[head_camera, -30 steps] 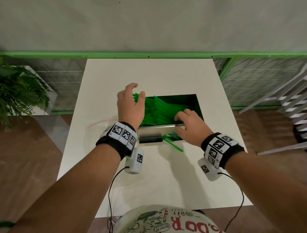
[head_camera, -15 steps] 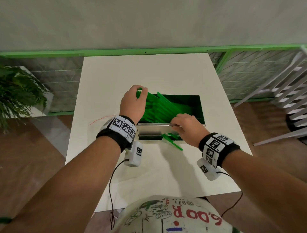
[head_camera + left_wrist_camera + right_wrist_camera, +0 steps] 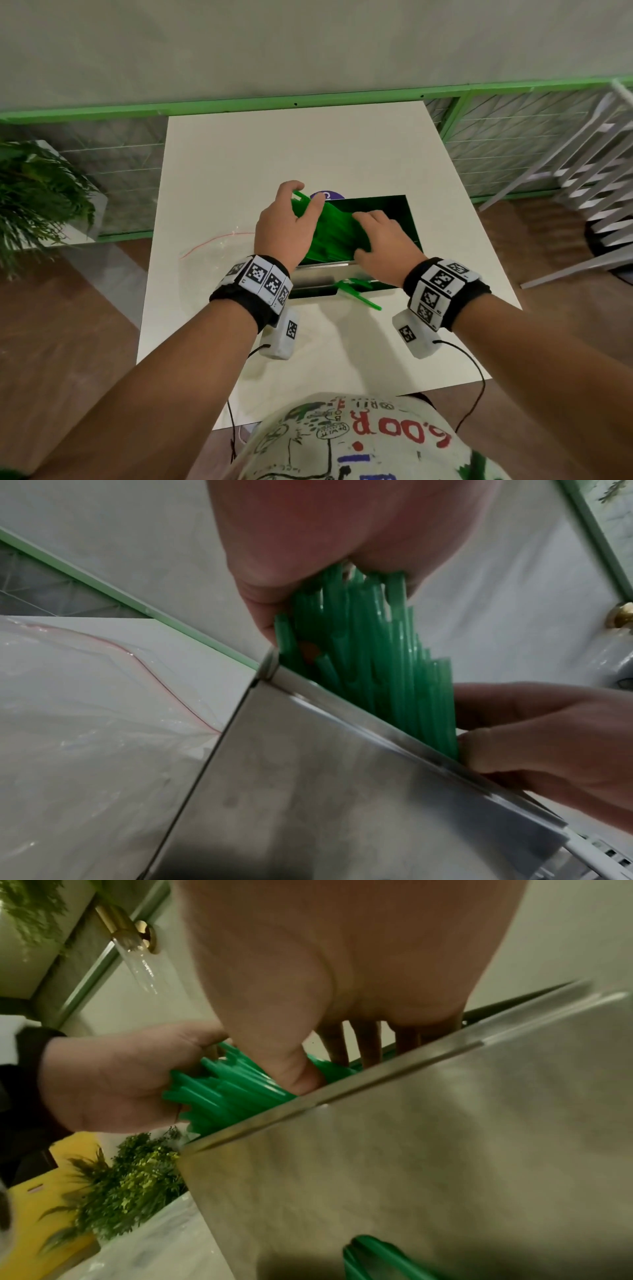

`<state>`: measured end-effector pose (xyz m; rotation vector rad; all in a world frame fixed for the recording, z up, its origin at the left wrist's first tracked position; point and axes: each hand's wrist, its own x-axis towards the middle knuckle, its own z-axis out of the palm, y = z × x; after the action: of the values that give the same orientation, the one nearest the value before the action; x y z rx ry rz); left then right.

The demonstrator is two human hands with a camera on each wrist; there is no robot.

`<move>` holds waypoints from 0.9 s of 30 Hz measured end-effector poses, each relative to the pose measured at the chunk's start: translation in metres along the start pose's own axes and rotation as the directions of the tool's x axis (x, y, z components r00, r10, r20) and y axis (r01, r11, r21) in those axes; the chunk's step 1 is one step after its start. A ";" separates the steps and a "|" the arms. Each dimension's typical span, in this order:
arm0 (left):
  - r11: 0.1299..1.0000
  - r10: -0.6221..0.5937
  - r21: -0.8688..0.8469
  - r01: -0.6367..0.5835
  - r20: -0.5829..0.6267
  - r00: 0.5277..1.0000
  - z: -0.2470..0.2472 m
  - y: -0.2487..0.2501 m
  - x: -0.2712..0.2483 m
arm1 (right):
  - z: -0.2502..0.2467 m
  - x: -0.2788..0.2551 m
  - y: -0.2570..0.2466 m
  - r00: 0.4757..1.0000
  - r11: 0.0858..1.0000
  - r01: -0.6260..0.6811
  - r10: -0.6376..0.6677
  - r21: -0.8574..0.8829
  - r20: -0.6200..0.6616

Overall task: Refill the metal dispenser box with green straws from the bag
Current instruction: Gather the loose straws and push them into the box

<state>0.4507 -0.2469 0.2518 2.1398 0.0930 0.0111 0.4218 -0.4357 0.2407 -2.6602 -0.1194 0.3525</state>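
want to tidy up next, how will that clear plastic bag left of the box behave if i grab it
The clear bag lies flat and wrinkled on the table, so it is probably floppy and very light. Its glossy film may slip, so pinch near the red strip.

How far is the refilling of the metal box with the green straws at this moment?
Done: the clear bag lies flat on the table, seemingly emptied, and a few straws poke out of the front slot.
In hand: the left hand grips the ends of the straw bundle, while the right hand presses it into the metal box.
Left: the bundle still sits tilted, ends above the left rim; it must be laid flat.
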 end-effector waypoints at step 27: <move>0.997 0.009 -0.070 -0.015 -0.091 0.996 -0.001 -0.009 0.005 | 0.010 0.010 -0.002 0.968 0.991 0.000 0.035 0.136 -0.250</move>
<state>0.4547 -0.2409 0.2443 2.0688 0.1314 0.1174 0.4290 -0.4280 0.2307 -2.5468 0.0078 0.0241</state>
